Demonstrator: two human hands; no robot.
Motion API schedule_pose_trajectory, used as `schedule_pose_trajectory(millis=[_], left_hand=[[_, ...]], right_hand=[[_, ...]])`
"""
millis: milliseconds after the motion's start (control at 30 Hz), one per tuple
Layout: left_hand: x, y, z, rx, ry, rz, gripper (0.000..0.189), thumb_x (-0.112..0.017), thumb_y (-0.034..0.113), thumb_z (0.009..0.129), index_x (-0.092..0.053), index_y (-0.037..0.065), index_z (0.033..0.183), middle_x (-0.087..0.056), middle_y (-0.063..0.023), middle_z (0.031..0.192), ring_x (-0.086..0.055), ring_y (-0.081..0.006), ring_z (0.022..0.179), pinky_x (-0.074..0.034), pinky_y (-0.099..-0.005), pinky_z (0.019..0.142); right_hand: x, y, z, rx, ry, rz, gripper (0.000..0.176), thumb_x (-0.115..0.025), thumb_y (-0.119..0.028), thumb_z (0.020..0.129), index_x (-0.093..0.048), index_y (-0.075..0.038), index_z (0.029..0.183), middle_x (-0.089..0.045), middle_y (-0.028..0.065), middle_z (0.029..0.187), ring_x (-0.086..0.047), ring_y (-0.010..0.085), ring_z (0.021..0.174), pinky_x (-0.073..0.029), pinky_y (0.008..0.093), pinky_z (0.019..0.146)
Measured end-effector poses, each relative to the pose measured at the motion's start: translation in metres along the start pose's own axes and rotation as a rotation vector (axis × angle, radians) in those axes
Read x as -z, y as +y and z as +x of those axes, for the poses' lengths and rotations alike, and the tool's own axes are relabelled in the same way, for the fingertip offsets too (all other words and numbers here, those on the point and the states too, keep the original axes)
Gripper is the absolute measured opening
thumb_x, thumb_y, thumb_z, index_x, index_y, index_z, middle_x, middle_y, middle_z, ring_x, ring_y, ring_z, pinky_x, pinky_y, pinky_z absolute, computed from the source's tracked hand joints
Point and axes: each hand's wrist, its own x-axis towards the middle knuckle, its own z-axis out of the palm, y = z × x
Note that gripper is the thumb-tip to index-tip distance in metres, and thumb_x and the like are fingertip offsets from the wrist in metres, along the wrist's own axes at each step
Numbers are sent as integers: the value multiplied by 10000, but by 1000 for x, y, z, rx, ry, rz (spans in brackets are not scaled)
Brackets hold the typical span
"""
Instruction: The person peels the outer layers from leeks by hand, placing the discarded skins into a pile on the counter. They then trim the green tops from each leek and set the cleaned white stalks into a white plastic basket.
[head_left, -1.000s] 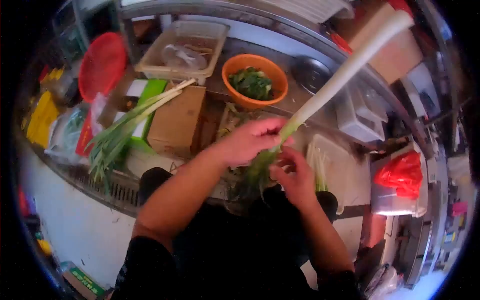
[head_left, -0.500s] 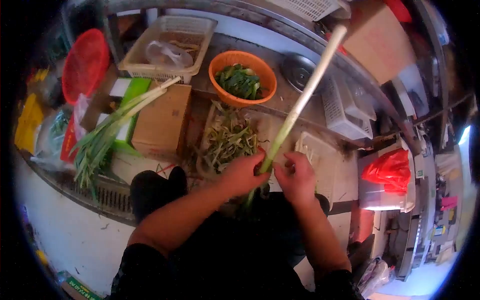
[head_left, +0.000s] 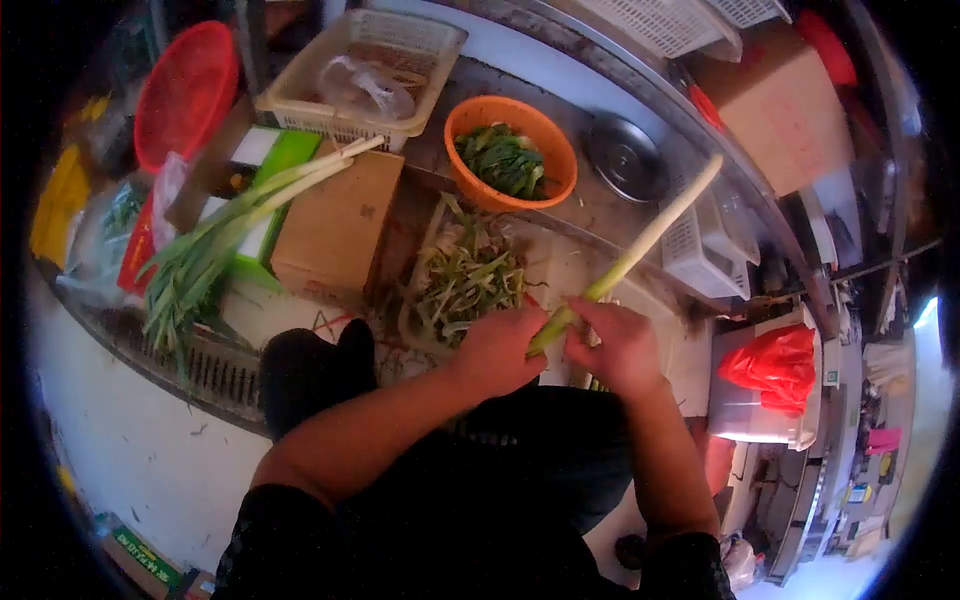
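Observation:
A long green onion (head_left: 650,245) slants from my lap up to the right, its white end pointing away from me. My left hand (head_left: 498,350) is closed around its lower green part. Just above, my right hand (head_left: 622,348) pinches the stalk between thumb and fingers. Below and ahead of my hands, a tray holds a heap of stripped leaves and peelings (head_left: 470,285). Several more green onions (head_left: 235,225) lie across a cardboard box (head_left: 335,235) on the left, leaves hanging toward the floor.
An orange bowl (head_left: 565,180) of green leaves stands on the ledge, beside a round metal lid (head_left: 625,158). A beige basket (head_left: 440,60) and a red basket (head_left: 185,95) are at the back left. Rightward, a red bag (head_left: 772,370) lies on a white bin (head_left: 755,425).
The green onion has tipped down to the right and sits lower. My right hand has come onto the stalk from beside it. The camera view has shifted slightly.

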Motion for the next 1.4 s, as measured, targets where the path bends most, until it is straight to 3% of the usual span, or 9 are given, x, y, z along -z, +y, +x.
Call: schedule_pose_trajectory(millis=[233,333,400,533,600,833,967,1100,1400], left_hand=[[-2,4,-1,-46,-5,-101,361,-667,175,698,-556,46,1017,-606,-180,886,-594,-383,843,-474,-463,730],[-2,6,0,-8,-13,-165,354,-662,180,703,-567,42,1015,-604,-182,878,-595,-381,839,-476,-460,719],[0,5,0,5,-10,-177,349,-662,185,706,-571,41,1011,-603,-183,875,-596,-381,837,-476,-459,714],[4,6,-1,23,-56,-121,361,-663,198,714,-565,42,1025,-604,-180,874,-597,-379,836,-477,-460,712],[5,7,-3,25,-57,-106,366,-664,202,716,-564,43,1031,-604,-178,873,-598,-378,836,-478,-459,712],[-5,-4,-5,32,31,-139,356,-651,232,782,-556,48,1072,-619,-176,862,-606,-383,815,-481,-465,698],[3,1,0,56,-28,-141,372,-634,236,819,-541,62,1133,-623,-187,852,-608,-401,789,-486,-473,683],[-1,3,-4,50,-51,-181,316,-627,239,828,-536,66,1076,-622,-190,869,-605,-414,782,-481,-485,671],[12,-4,4,65,-255,-341,322,-605,226,859,-544,51,1122,-618,-202,933,-599,-396,875,-479,-440,723]], right_hand=[[10,16,-8,93,0,-87,368,-687,-142,752,-650,-160,1118,-649,62,763,-626,246,646,-536,351,598],[3,19,-11,-42,92,35,315,-678,-98,780,-651,-136,1091,-654,69,762,-640,223,676,-542,340,630],[-6,9,-17,-397,353,270,243,-694,-107,809,-629,-80,1042,-655,78,762,-649,197,698,-538,323,649],[-9,-16,-17,-430,456,476,235,-698,-168,837,-588,-27,988,-659,96,763,-657,202,691,-536,333,655],[-1,-28,-12,-547,195,363,253,-682,-192,843,-557,-9,963,-661,113,762,-665,221,676,-538,347,653],[-10,-6,-22,-483,168,352,229,-664,-187,862,-571,-6,966,-670,136,788,-674,231,689,-533,348,656],[-6,-17,-10,-601,82,546,240,-686,-195,858,-616,-5,986,-683,117,801,-664,183,706,-523,320,648],[-8,-28,-8,-684,-47,582,244,-724,-200,837,-659,-5,968,-677,81,809,-624,127,711,-507,286,654],[0,-21,-13,-450,-49,599,149,-589,-101,921,-646,12,999,-669,128,883,-659,182,778,-513,305,689]])
